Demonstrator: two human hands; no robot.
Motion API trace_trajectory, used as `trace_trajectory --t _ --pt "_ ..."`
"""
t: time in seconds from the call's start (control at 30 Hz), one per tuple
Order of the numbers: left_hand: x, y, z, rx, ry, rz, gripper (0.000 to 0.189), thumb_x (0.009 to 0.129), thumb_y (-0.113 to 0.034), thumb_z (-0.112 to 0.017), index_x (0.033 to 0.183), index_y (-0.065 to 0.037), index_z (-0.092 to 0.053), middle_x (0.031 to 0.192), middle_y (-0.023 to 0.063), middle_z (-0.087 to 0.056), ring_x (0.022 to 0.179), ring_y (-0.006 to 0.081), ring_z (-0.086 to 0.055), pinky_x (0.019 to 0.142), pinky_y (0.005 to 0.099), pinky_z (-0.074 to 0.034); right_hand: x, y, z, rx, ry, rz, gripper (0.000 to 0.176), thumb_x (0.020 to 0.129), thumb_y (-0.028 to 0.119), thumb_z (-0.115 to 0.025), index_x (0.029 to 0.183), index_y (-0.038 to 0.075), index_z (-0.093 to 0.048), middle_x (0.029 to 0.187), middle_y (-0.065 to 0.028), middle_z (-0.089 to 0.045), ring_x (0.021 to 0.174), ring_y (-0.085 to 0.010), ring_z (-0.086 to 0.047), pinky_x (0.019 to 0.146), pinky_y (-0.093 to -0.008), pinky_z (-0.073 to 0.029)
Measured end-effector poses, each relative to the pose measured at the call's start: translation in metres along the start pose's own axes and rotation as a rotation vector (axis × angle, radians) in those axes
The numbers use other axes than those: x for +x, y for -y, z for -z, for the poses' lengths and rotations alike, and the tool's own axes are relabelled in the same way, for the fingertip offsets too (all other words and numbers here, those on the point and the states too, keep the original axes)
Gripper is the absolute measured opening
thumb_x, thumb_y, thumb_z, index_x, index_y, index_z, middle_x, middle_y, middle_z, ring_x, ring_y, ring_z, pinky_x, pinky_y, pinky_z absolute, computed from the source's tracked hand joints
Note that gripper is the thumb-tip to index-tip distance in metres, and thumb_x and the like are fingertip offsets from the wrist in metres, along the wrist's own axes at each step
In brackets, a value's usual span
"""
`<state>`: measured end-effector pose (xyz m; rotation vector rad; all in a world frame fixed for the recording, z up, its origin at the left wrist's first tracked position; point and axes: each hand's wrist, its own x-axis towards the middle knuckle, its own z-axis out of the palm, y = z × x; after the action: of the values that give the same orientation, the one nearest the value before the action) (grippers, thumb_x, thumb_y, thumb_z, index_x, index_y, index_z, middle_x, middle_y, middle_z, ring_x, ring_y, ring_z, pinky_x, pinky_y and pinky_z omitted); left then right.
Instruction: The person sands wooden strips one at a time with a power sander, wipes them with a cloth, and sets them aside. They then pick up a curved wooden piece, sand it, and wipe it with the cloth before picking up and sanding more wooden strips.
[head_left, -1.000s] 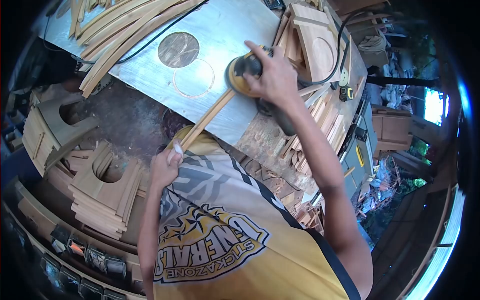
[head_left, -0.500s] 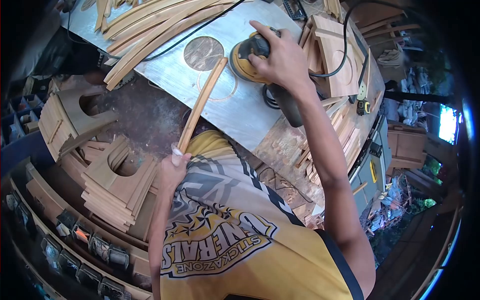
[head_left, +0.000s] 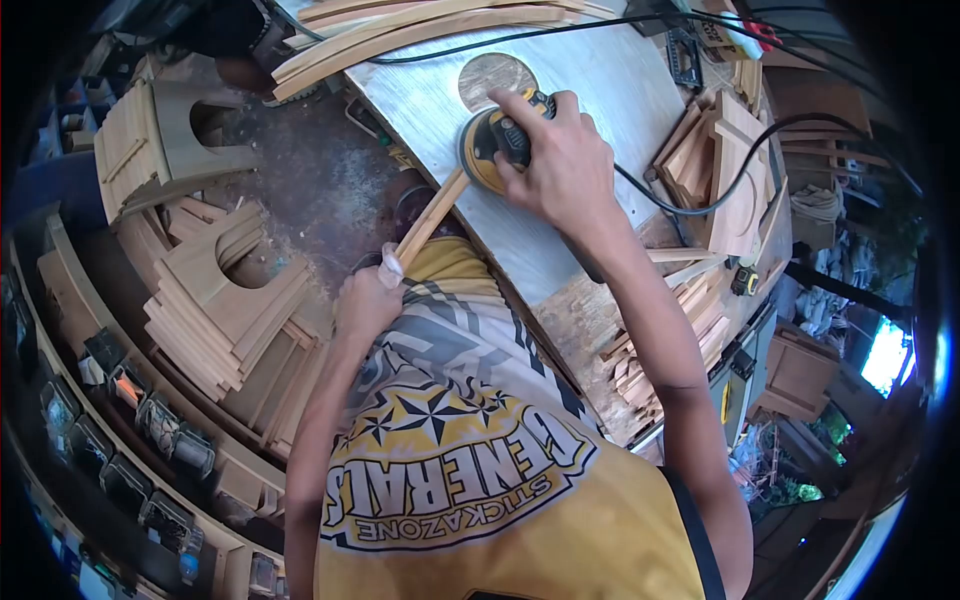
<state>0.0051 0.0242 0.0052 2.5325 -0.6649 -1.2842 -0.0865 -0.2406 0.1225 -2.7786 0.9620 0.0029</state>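
Observation:
My right hand (head_left: 568, 165) is wrapped over the top of a yellow and black orbital sander (head_left: 480, 148), which is above the pale board on the bench. In my left hand (head_left: 368, 302) is the near end of a narrow wooden strip (head_left: 432, 214), gripped low by my lap. A white wrapping (head_left: 391, 268) shows at the fingers there. The strip slants up and right across the board's edge, its far end right at the rim of the sander's pad. The pad's underside is hidden.
Long curved strips (head_left: 400, 38) lie at the bench's far side, with a black cord (head_left: 560, 32) across. Cut wooden panels (head_left: 735, 185) and a tape measure (head_left: 744, 281) are on the right. Stacked arched panels (head_left: 225, 290) stand left, above a rack of containers (head_left: 165, 420).
My view has shifted, so the bench appears farther right. The strip has slid back toward me under the sander, leaving less of it showing between my left hand and the pad.

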Motion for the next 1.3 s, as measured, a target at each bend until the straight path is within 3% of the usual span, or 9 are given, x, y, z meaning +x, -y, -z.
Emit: trace_trajectory --t 0.23,0.43,0.57,0.77,0.9,1.13,1.23,1.27,1.3 --pt "0.009 0.018 -0.017 -0.105 0.038 -0.010 0.029 0.084 -0.027 -0.073 0.101 -0.004 -0.078 0.100 0.0283 -0.073 0.102 0.0463 -0.069 0.093 0.0528 -0.054 0.019 -0.028 0.002 -0.106 -0.084 -0.014 0.065 0.082 0.031 -0.079 0.144 0.036 -0.057 0.107 -0.0247 -0.059 0.089 -0.0454 -0.069 0.077 -0.0516 -0.058" --pt "0.005 0.019 -0.020 -0.117 0.072 -0.035 0.030 0.084 -0.027 -0.073 0.101 -0.002 -0.078 0.102 0.0283 -0.073 0.102 0.0457 -0.070 0.092 0.0520 -0.055 -0.012 -0.001 0.006 -0.064 0.069 0.111 0.068 0.080 0.030 -0.082 0.143 0.036 -0.058 0.110 -0.0249 -0.059 0.094 -0.0445 -0.069 0.079 -0.0509 -0.059" --pt "0.004 0.031 -0.023 -0.104 0.072 -0.034 0.036 0.082 -0.030 -0.077 0.103 -0.001 -0.078 0.102 0.0275 -0.074 0.100 0.0439 -0.072 0.089 0.0510 -0.056 0.014 -0.063 0.013 -0.100 0.009 -0.112 0.067 0.083 0.039 -0.080 0.146 0.037 -0.056 0.111 -0.0259 -0.060 0.102 -0.0453 -0.069 0.088 -0.0498 -0.057" --pt "0.001 0.037 -0.018 -0.085 0.024 -0.035 0.033 0.084 -0.031 -0.074 0.103 -0.003 -0.078 0.101 0.0277 -0.074 0.100 0.0457 -0.071 0.091 0.0533 -0.055 0.028 -0.147 0.030 -0.212 -0.153 -0.151 0.073 0.080 0.039 -0.082 0.148 0.033 -0.056 0.109 -0.0226 -0.068 0.100 -0.0417 -0.070 0.091 -0.0468 -0.057" --pt "0.000 0.029 -0.018 -0.043 0.013 -0.001 0.031 0.085 -0.030 -0.074 0.102 -0.004 -0.078 0.100 0.0280 -0.073 0.100 0.0469 -0.070 0.091 0.0543 -0.055 0.017 -0.131 0.044 -0.046 -0.193 -0.118 0.077 0.077 0.038 -0.083 0.149 0.031 -0.056 0.113 -0.0251 -0.065 0.099 -0.0416 -0.071 0.090 -0.0481 -0.057" --pt "-0.007 -0.006 -0.009 -0.009 0.037 -0.062 0.031 0.091 -0.028 -0.064 0.104 -0.003 -0.076 0.102 0.0312 -0.071 0.101 0.0492 -0.068 0.093 0.0565 -0.053 0.008 -0.054 0.004 -0.027 -0.079 0.025 0.075 0.079 0.030 -0.082 0.149 0.035 -0.055 0.112 -0.0260 -0.061 0.093 -0.0443 -0.069 0.080 -0.0508 -0.060" --pt "-0.001 -0.008 -0.018 -0.033 0.034 -0.062 0.031 0.091 -0.028 -0.064 0.104 -0.002 -0.076 0.103 0.0326 -0.070 0.101 0.0501 -0.068 0.094 0.0574 -0.053 -0.006 -0.013 0.007 -0.056 0.039 0.055 0.073 0.081 0.029 -0.083 0.148 0.036 -0.056 0.115 -0.0239 -0.061 0.096 -0.0428 -0.069 0.083 -0.0501 -0.059" --pt "0.002 -0.008 -0.020 -0.051 0.026 -0.043 0.031 0.090 -0.028 -0.065 0.104 -0.003 -0.076 0.102 0.0332 -0.070 0.101 0.0505 -0.067 0.094 0.0578 -0.052 -0.012 -0.008 0.002 -0.060 0.008 0.176 0.070 0.080 0.024 -0.080 0.145 0.034 -0.057 0.110 -0.0269 -0.060 0.092 -0.0419 -0.070 0.069 -0.0482 -0.063" --pt "0.004 -0.006 -0.021 -0.059 0.031 -0.031 0.031 0.090 -0.028 -0.065 0.104 -0.003 -0.076 0.102 0.0332 -0.070 0.101 0.0505 -0.067 0.094 0.0578 -0.052 -0.011 -0.007 0.000 -0.060 0.020 0.183 0.070 0.080 0.024 -0.080 0.145 0.034 -0.057 0.110 -0.0269 -0.060 0.092 -0.0419 -0.070 0.069 -0.0482 -0.063"
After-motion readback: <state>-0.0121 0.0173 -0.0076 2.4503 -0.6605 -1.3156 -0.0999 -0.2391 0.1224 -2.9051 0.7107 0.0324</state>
